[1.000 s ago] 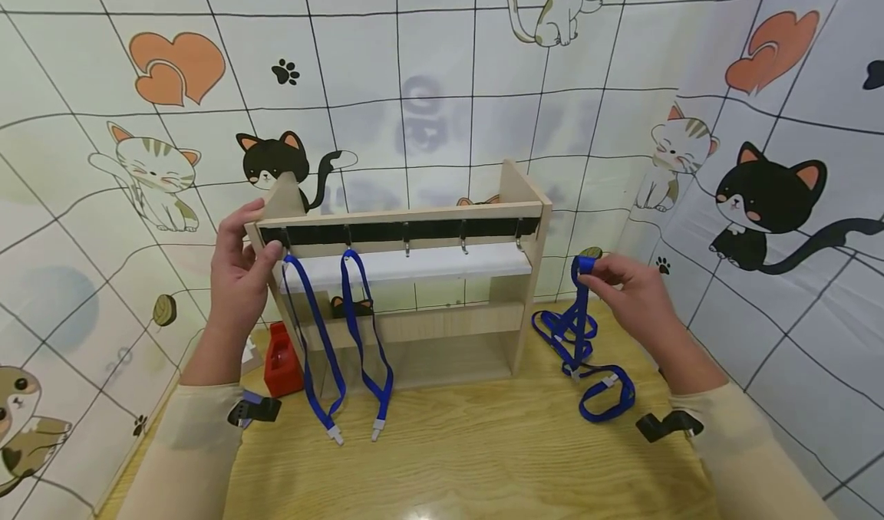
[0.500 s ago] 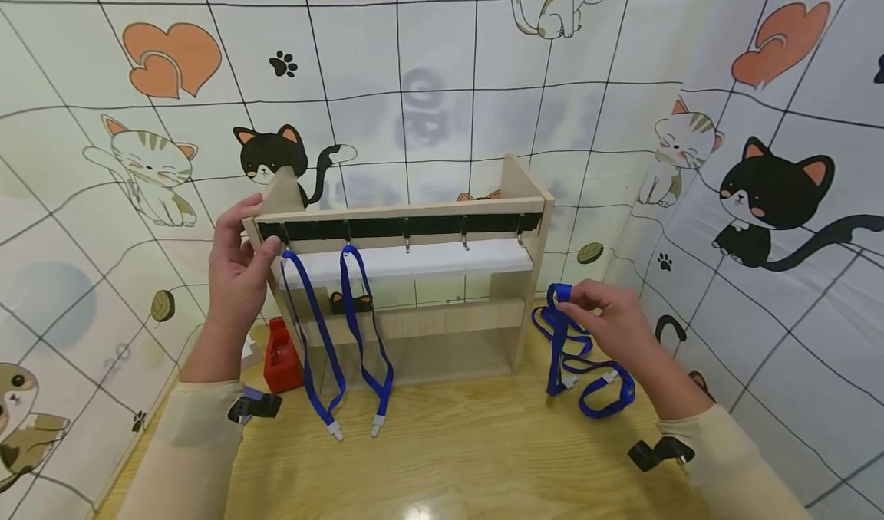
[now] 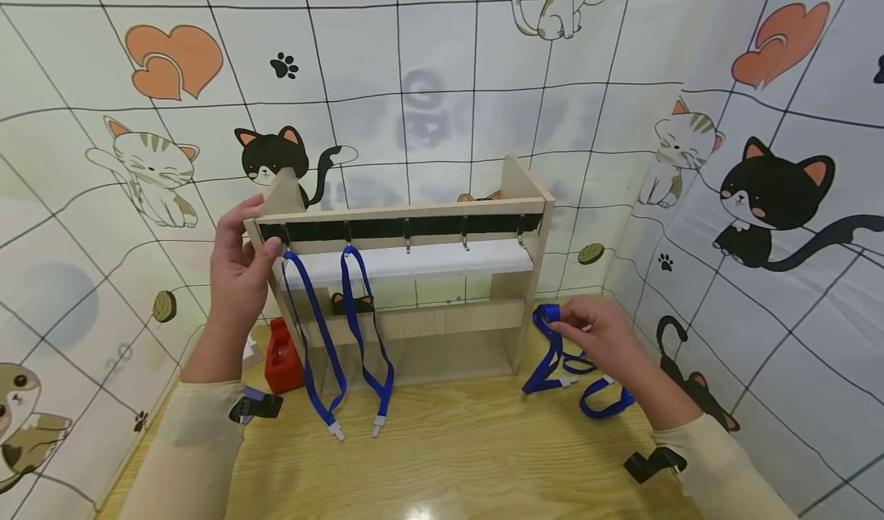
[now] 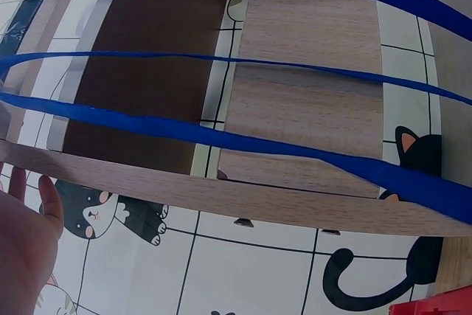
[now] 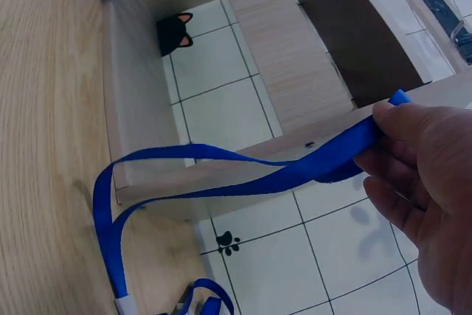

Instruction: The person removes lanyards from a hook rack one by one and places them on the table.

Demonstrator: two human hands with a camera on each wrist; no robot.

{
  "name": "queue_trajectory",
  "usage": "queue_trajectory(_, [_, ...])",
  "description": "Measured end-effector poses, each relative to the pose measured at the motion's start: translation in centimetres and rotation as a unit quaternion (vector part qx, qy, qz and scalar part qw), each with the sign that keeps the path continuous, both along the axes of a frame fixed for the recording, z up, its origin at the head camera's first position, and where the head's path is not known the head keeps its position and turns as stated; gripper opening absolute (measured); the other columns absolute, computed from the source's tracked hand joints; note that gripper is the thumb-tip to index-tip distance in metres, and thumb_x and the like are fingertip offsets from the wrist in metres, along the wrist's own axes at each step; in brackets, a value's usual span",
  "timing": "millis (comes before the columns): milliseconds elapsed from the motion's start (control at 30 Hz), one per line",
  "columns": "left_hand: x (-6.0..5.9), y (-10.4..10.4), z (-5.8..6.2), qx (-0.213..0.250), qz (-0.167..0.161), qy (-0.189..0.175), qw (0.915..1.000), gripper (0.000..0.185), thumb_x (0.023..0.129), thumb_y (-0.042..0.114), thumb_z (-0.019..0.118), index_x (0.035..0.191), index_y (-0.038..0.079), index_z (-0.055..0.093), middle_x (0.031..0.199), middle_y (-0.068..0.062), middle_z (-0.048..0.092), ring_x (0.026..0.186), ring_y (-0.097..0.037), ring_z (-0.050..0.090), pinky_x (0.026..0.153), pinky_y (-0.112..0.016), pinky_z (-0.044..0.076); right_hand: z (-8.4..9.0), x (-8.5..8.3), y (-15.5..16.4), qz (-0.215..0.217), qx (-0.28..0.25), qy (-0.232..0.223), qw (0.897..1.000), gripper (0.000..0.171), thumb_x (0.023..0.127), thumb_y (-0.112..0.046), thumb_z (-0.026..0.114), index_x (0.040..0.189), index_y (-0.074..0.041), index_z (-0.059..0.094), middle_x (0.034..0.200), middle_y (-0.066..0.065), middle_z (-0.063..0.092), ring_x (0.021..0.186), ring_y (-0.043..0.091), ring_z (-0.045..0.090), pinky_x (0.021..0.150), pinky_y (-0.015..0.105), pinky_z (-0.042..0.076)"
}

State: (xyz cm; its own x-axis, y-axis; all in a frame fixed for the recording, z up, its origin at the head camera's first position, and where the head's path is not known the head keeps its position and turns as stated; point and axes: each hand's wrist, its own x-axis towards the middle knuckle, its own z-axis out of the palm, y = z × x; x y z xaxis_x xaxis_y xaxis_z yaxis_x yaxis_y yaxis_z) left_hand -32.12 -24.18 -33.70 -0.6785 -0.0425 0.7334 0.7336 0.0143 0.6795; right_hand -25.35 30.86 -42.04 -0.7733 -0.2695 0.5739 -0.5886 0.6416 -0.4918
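A small wooden shelf [image 3: 449,318] has a black strip with several metal hooks along its upper front. My left hand [image 3: 238,278] grips its upper left corner, thumb in front and fingers at the side. From the two leftmost hooks hang a blue lanyard [image 3: 323,328] and a second blue lanyard [image 3: 351,309], white clips downward. To the right of the shelf, my right hand [image 3: 602,336] pinches the top loop of another blue lanyard [image 5: 324,161] between thumb and fingers. Its strap slopes down, and its white clip [image 3: 568,382] lies at tabletop level.
More blue lanyard [image 3: 608,411] lies loosely on the wooden table [image 3: 449,443] under my right hand. A red object [image 3: 282,359] stands left of the shelf, beside a partly hidden blue item. Behind everything hangs a white cat-print sheet [image 3: 442,83].
My right hand has come down and to the left with the pinched lanyard, whose strap now slants with its clip end out to the side. My left hand keeps its grip on the shelf.
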Motion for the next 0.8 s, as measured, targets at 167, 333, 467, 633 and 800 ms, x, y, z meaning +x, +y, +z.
queue_trajectory(167, [0.0, 0.0, 0.1, 0.0, 0.0, -0.002, 1.0, 0.051, 0.108, 0.001, 0.067, 0.155, 0.0, 0.047, 0.17, -0.005, 0.044, 0.149, -0.034, 0.045, 0.11, -0.03, 0.051, -0.4, 0.2, 0.1, -0.002, 0.008, -0.015, 1.0, 0.02, 0.095, -0.001, 0.086, 0.089, -0.016, 0.075, 0.086, -0.011, 0.067, 0.074, 0.008, 0.06, 0.063, 0.026, 0.052])
queue_trajectory(333, [0.0, -0.1, 0.1, -0.004, 0.003, -0.003, 1.0, 0.051, 0.108, 0.001, 0.066, 0.156, 0.003, 0.049, 0.17, -0.005, 0.044, 0.15, -0.035, 0.044, 0.111, -0.03, 0.05, -0.8, 0.2, 0.4, -0.004, 0.023, -0.026, 0.999, 0.02, 0.096, -0.004, 0.086, 0.089, -0.018, 0.073, 0.085, -0.012, 0.064, 0.072, 0.008, 0.055, 0.061, 0.026, 0.047])
queue_trajectory(467, [0.0, -0.2, 0.0, -0.005, 0.003, 0.0, 1.0, 0.051, 0.108, 0.001, 0.066, 0.156, 0.004, 0.049, 0.17, -0.005, 0.044, 0.15, -0.035, 0.045, 0.11, -0.028, 0.051, -1.4, 0.0, 0.9, 0.003, 0.033, -0.042, 0.999, 0.018, 0.096, -0.003, 0.085, 0.092, -0.018, 0.077, 0.088, -0.013, 0.067, 0.075, 0.007, 0.058, 0.064, 0.026, 0.051])
queue_trajectory(633, [0.0, -0.1, 0.0, -0.006, 0.001, 0.002, 1.0, 0.051, 0.108, 0.001, 0.066, 0.156, 0.003, 0.048, 0.171, -0.006, 0.043, 0.149, -0.034, 0.045, 0.108, -0.028, 0.052, -2.2, -0.3, 1.5, -0.007, 0.053, -0.074, 0.996, 0.015, 0.095, -0.002, 0.086, 0.095, -0.016, 0.08, 0.089, -0.011, 0.07, 0.075, 0.005, 0.06, 0.065, 0.027, 0.054])
queue_trajectory(800, [0.1, -0.1, 0.1, -0.011, 0.006, 0.0, 0.9999, 0.051, 0.109, 0.002, 0.066, 0.156, 0.004, 0.048, 0.171, -0.005, 0.044, 0.148, -0.034, 0.046, 0.108, -0.028, 0.052, -3.6, -1.1, 2.1, -0.005, 0.076, -0.099, 0.992, 0.012, 0.097, -0.003, 0.084, 0.099, -0.014, 0.082, 0.092, -0.01, 0.073, 0.08, 0.005, 0.064, 0.067, 0.027, 0.056])
